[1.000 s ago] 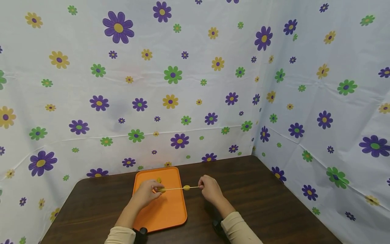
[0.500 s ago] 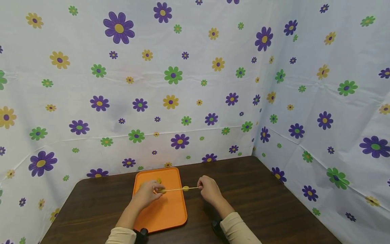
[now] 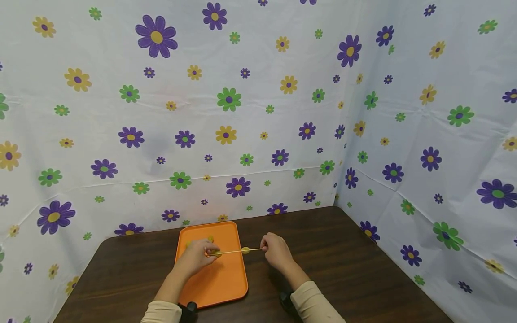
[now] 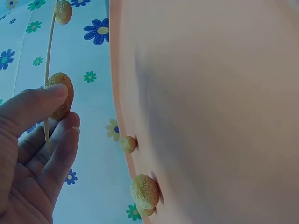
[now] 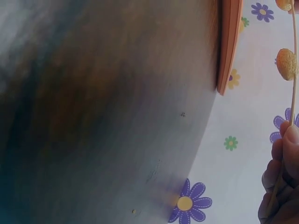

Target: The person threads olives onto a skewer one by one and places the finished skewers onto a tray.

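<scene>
A thin wooden skewer (image 3: pixel 232 251) stretches nearly level between the two hands, above the right edge of the orange tray (image 3: pixel 222 280). The left hand (image 3: pixel 195 255) pinches a small yellow-brown oval piece with wrinkled skin, like a baby potato (image 4: pixel 63 107), at the skewer's left end. Past this piece the pointed tip sticks out toward the left palm (image 4: pixel 28 186). A second such potato-like piece (image 5: pixel 286 64) sits farther along the skewer, between the hands. The right hand (image 3: pixel 278 252) grips the other end, its fingers curled round the stick.
Several more potato-like pieces (image 4: pixel 145 190) lie on the tray near its far edge, partly hidden behind the left hand in the head view. The tray rests on a dark wooden table (image 3: pixel 343 269). A flower-print sheet (image 3: pixel 258 134) hangs behind and to the right.
Both hands keep their holds. The right hand has shifted slightly left and the left piece slightly right, so the hands are a little closer together.
</scene>
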### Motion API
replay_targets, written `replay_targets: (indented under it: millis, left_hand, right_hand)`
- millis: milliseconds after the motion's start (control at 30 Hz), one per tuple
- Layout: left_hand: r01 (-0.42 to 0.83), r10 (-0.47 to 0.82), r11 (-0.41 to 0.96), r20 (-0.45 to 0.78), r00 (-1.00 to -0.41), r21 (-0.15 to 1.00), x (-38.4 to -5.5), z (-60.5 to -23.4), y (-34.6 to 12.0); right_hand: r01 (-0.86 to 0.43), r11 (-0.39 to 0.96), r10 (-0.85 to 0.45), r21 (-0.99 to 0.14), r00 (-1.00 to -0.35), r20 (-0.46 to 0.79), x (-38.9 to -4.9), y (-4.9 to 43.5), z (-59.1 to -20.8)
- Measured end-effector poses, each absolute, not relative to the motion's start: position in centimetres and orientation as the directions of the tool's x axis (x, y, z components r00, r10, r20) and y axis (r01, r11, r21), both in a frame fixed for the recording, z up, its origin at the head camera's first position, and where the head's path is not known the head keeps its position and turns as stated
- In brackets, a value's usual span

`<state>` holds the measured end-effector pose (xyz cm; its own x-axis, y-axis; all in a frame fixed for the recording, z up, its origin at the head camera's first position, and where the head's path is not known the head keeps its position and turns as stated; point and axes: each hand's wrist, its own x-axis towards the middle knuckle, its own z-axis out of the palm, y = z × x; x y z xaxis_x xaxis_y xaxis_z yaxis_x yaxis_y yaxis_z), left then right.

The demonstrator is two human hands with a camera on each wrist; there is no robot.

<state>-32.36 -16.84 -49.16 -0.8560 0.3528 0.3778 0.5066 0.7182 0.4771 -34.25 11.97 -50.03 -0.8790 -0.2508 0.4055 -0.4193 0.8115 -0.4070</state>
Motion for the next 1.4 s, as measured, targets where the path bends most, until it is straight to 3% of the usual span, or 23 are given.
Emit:
replay_targets:
  millis: [400, 1400]
  left_hand:
    - [0.505, 0.372, 0.715, 0.349, -0.86, 0.483, -32.3, -48.9, -16.7]
    - [0.513, 0.392, 0.701, 0.333, -0.857, 0.495, -31.4, -48.3, -16.1]
  right_hand:
    - [-0.391, 0.81, -0.236, -0.438, -0.9, 0.367, -34.0, 11.6, -49.7]
    - [-0.423, 0.804, -0.261, -0.418, -0.882, 0.392, -33.4, 10.9, -49.8]
